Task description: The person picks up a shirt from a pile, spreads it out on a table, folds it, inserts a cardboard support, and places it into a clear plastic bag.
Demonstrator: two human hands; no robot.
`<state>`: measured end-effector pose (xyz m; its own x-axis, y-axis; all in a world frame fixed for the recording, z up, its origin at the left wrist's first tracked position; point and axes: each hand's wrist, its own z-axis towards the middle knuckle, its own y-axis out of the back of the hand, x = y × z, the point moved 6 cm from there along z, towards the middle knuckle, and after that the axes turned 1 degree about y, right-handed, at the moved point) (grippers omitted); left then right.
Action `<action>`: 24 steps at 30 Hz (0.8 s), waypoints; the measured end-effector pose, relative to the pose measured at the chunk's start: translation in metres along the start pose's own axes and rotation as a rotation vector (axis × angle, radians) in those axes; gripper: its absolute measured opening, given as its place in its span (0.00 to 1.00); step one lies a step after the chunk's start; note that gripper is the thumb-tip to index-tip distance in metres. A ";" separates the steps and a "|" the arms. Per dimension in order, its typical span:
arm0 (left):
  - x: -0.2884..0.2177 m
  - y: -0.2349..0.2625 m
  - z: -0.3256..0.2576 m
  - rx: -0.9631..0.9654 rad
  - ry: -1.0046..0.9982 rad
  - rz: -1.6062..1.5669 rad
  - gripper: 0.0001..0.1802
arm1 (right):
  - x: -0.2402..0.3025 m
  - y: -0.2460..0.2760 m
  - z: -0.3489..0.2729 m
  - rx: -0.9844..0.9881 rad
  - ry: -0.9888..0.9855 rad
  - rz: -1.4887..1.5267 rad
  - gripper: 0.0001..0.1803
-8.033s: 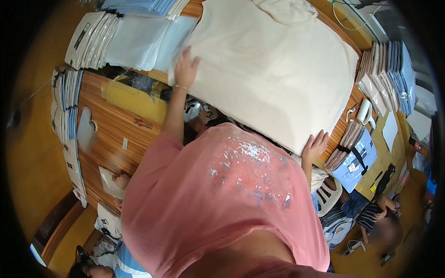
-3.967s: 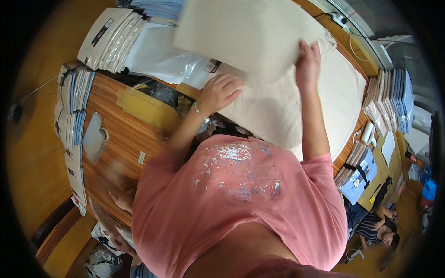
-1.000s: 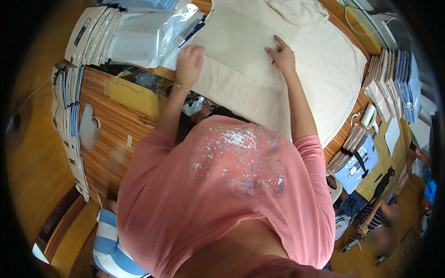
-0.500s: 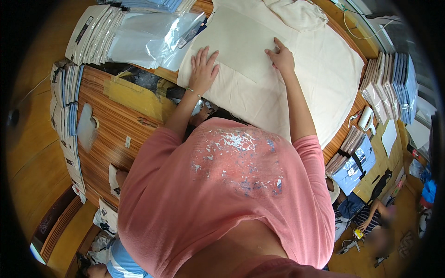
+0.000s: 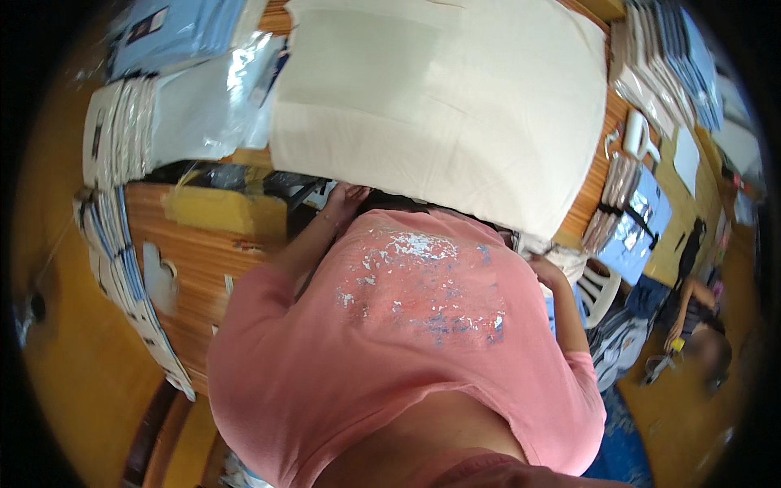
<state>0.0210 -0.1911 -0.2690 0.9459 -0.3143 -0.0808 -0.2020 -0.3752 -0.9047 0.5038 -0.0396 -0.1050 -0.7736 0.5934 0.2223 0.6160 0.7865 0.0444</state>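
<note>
A cream cloth garment [image 5: 488,106] lies spread over the table, with a flat grey-green rectangular sheet [image 5: 358,69] toward its left side. My left hand [image 5: 348,198] is down at the near table edge, just below the garment's lower left border. Its fingers look bent but are small and partly hidden. By the garment's near right corner is my right hand [image 5: 549,271], close beside a bunched piece of cream fabric [image 5: 565,259]. Its fingers are mostly out of sight, so I cannot tell whether it grips that fabric.
Bagged folded garments [image 5: 122,130] and clear plastic bags [image 5: 199,114] lie at left. More folded stacks [image 5: 651,65], a white handled object [image 5: 637,134] and a blue packet [image 5: 637,228] are at right. A white chair [image 5: 602,289] stands beside me; another person [image 5: 691,305] is beyond.
Both hands have left the top of the garment and come back toward my body, to the near table edge. The view has shifted; the garment's far portion is now out of view.
</note>
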 end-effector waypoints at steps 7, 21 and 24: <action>-0.017 -0.037 0.032 -0.892 -0.202 0.052 0.26 | -0.005 0.002 0.020 -0.110 0.642 1.226 0.13; -0.066 -0.289 -0.050 -0.810 -0.993 0.663 0.33 | 0.050 0.056 -0.067 -0.419 0.688 1.031 0.10; -0.121 -0.343 0.010 -0.402 -0.941 1.000 0.28 | 0.111 0.099 -0.062 -0.443 0.917 1.073 0.10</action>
<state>-0.0213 -0.0158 0.0472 0.1470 0.0364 -0.9885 -0.7786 -0.6121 -0.1384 0.4881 0.0940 -0.0156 0.3287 0.3981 0.8564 0.9441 -0.1638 -0.2861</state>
